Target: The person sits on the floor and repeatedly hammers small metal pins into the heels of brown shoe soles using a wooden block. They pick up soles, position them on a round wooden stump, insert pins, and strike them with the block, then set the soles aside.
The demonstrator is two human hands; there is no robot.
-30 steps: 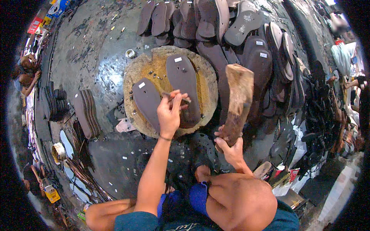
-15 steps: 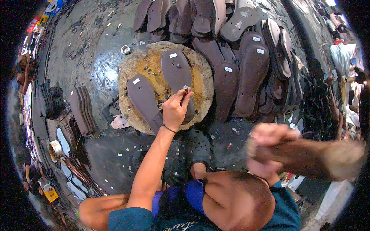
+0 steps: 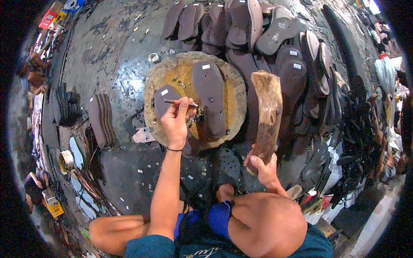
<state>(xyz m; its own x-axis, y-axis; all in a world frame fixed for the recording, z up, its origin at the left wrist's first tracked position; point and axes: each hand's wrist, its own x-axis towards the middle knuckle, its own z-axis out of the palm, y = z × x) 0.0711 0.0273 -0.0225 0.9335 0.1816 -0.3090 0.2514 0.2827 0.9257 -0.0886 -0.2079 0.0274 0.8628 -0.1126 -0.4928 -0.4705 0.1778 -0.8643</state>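
Observation:
My left hand [image 3: 175, 127] pinches a short metal hole punch [image 3: 170, 101], tilted nearly level above the left sole. My right hand [image 3: 265, 168] grips the lower end of a heavy wooden club [image 3: 267, 109], its thick end pointing away from me beside the round wooden block [image 3: 151, 88]. Two dark brown shoe soles lie on the block: a right-hand sole [image 3: 207, 81] with small holes down its middle, and a left-hand sole [image 3: 164, 95] partly hidden by my left hand. Small dark cut-out plugs are scattered on the block around them.
Many stacked brown soles [image 3: 238, 26] lie beyond and right of the block. Smaller stacks of soles [image 3: 101, 120] stand to the left. A small round tin [image 3: 153, 57] sits past the block. Thin strips [image 3: 97, 189] lie at lower left, and a dark heap [image 3: 357, 142] at right.
My left hand has drawn the punch off the right-hand sole leftward and tipped it from upright to nearly level. My right hand has swung the club from pointing right to pointing forward.

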